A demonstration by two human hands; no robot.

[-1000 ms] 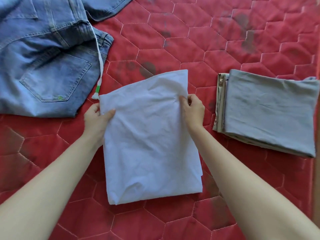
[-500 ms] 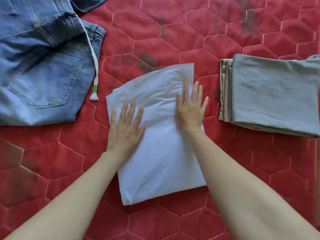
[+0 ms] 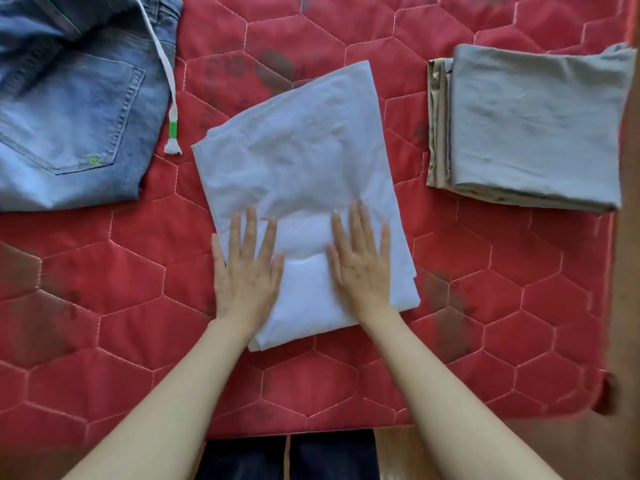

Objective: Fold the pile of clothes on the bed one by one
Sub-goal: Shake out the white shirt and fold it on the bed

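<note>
A folded white garment (image 3: 298,157) lies flat in the middle of the red quilted bed (image 3: 104,289). My left hand (image 3: 246,271) presses on its near left part with straight, spread fingers. My right hand (image 3: 362,263) lies flat on its near right part, fingers straight. Unfolded blue jeans (image 3: 69,109) with a white drawstring (image 3: 169,98) are spread at the far left. A folded grey garment (image 3: 533,123) sits on a folded beige one (image 3: 438,126) at the far right.
The bed's near edge (image 3: 311,431) runs just in front of me, with dark trouser legs (image 3: 287,459) below it. The bed's right edge (image 3: 620,237) lies close beside the folded stack. Bare red quilt separates the three groups of clothes.
Both hands let go of the white garment's far corners, laid flat on it, and slid toward me from its far part to its near part. The view shifted back.
</note>
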